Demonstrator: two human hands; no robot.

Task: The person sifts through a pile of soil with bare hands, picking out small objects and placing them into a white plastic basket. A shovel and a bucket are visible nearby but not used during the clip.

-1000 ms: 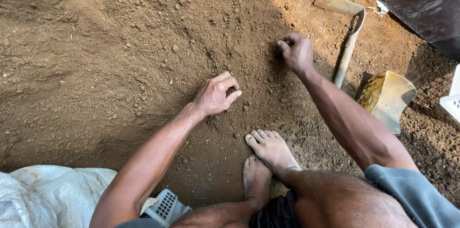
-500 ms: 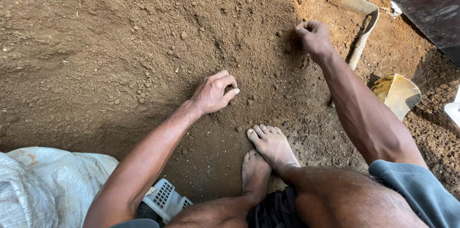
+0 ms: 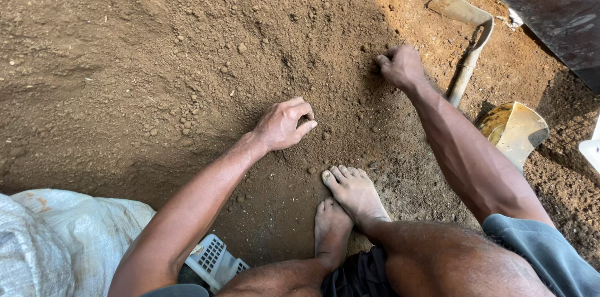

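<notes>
Right now the work is in the loose brown soil [image 3: 187,72], which lies heaped in a broad mound across the upper left and slopes down toward the person's bare feet [image 3: 350,200]. The left hand [image 3: 282,125] rests at the foot of that slope, fingers curled in and pressed into the earth, apparently gathering a small pinch or clod; whether anything is actually enclosed cannot be told. The right hand [image 3: 401,66] reaches further out onto flatter ground, fingers bunched into a loose fist with the tips in the dirt, again with nothing clearly held. Judging from how things lie, the soil near the hands looks finer and smoothed, while the slope above is studded with small lumps, so most of the mound seems unworked.

Just beyond the right hand lies a trowel [image 3: 467,47], its blade pointing away, untouched. Near the right forearm sits a yellow scoop [image 3: 514,129], also free. A dark sheet [image 3: 544,9] closes the upper right corner. On the left, a white woven sack [image 3: 69,241] and a white slotted plastic basket [image 3: 215,262] crowd the near edge beside the left elbow. Open room lies mainly up-slope and leftward
</notes>
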